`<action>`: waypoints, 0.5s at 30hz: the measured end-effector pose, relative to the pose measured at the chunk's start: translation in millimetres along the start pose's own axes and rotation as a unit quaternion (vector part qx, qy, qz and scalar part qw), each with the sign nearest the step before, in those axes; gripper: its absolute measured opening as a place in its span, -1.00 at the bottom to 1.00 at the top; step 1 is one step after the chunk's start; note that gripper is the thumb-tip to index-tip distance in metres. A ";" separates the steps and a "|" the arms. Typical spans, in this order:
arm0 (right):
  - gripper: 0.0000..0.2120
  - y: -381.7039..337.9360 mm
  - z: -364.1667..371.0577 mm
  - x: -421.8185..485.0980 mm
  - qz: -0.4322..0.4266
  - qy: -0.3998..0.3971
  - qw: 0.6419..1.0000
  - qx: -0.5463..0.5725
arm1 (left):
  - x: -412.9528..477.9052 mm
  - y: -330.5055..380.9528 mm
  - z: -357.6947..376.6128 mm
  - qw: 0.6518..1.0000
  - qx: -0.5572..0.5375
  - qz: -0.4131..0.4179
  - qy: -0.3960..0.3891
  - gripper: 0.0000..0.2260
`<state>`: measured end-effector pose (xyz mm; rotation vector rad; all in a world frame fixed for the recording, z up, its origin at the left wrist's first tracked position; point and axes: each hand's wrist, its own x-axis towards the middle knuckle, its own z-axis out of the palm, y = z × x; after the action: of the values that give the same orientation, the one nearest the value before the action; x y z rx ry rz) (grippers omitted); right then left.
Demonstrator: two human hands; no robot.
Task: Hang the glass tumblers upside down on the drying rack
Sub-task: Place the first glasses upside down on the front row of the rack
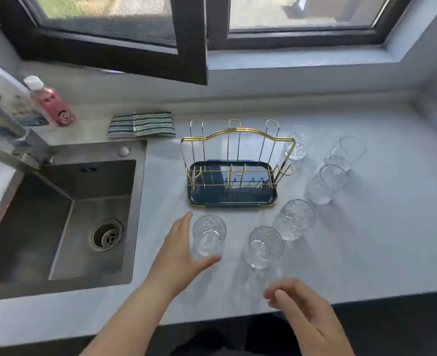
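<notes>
A gold wire drying rack [235, 140] on a dark blue tray [231, 199] stands mid-counter, its prongs bare. Several clear glass tumblers stand upright around it: the nearest left one [208, 235], another [263, 246] to its right, one [295, 218] further right, and more curving back along the rack's right side, such as [326, 183]. My left hand [180, 250] is open, its fingers and thumb curved around the nearest left tumbler's left side, not closed on it. My right hand [304, 312] hovers open over the counter's front edge, holding nothing.
A steel sink [58, 214] with a tap [12, 140] lies to the left. A pink bottle [50, 101] and a white bottle [4, 91] stand behind it. Folded striped cloths [141, 124] lie behind the rack's left. An open window frame [189, 39] overhangs the counter.
</notes>
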<state>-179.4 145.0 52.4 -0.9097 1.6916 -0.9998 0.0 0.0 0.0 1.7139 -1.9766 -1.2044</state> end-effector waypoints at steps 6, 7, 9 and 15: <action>-0.78 11.7 6.4 6.6 0.036 -0.059 0.997 -0.017 | 29.8 5.7 18.8 0.996 0.086 0.015 0.011 -0.13; -0.77 12.0 6.9 8.4 0.044 -0.071 0.996 -0.021 | 31.7 5.3 20.9 0.995 0.095 0.015 0.017 -0.19; -0.79 9.9 9.3 10.4 0.060 -0.104 0.992 -0.033 | 30.0 7.2 20.1 0.995 0.093 0.018 0.036 -0.32; -0.85 -3.0 19.2 30.1 0.125 -0.135 0.980 0.078 | -5.6 9.9 -14.6 0.985 -0.142 0.048 0.082 -0.50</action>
<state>-169.3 112.8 40.4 -0.6766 1.4350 -0.7871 4.4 -1.3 17.9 1.5071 -1.6803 -1.2017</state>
